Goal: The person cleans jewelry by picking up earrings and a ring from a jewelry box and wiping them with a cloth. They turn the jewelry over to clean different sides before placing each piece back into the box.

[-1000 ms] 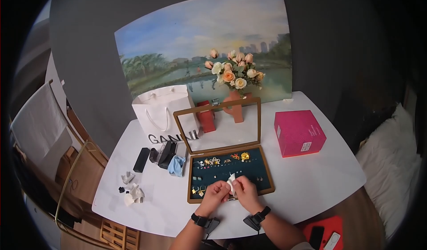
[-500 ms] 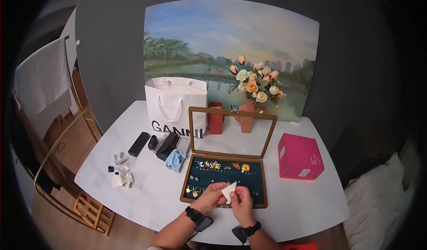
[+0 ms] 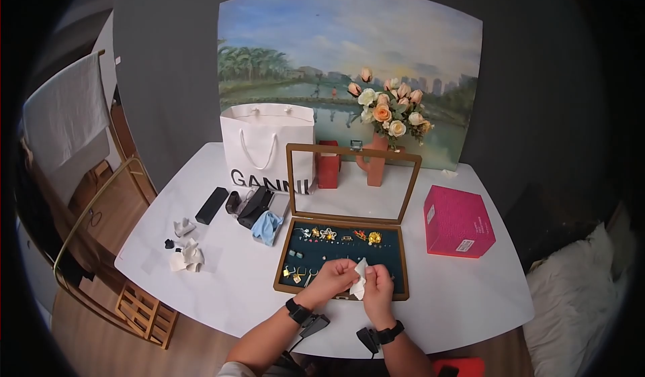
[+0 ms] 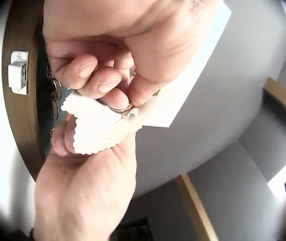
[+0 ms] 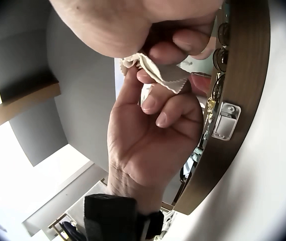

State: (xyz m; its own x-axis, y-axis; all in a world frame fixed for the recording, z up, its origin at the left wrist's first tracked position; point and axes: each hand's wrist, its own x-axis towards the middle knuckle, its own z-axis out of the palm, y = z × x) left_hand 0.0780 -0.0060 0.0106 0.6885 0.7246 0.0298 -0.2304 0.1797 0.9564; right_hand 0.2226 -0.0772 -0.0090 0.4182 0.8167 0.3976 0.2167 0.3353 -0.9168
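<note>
Over the front of an open wooden jewelry box (image 3: 404, 269), both hands meet at a small white polishing cloth (image 3: 359, 279) with a zigzag edge. My left hand (image 3: 334, 281) pinches a thin gold ring (image 4: 122, 109) between thumb and fingers, seen in the left wrist view. My right hand (image 3: 379, 295) grips the cloth, which is folded against the ring; its fingertips are partly covered by it. Rings, earrings and brooches (image 3: 327, 234) lie on the box's dark green lining. The box's glass lid (image 3: 349, 185) stands upright behind.
To the left are a blue cloth (image 3: 267, 228), a black case (image 3: 255, 207), a long black box (image 3: 211, 205) and crumpled white scraps (image 3: 188, 256). A white paper bag (image 3: 269, 142) and a flower vase (image 3: 376, 165) stand behind. A pink box (image 3: 459, 221) sits right.
The head view has turned, shifting the scene. Both hands stay together over the box's front edge while the cloth between them has turned and folded differently.
</note>
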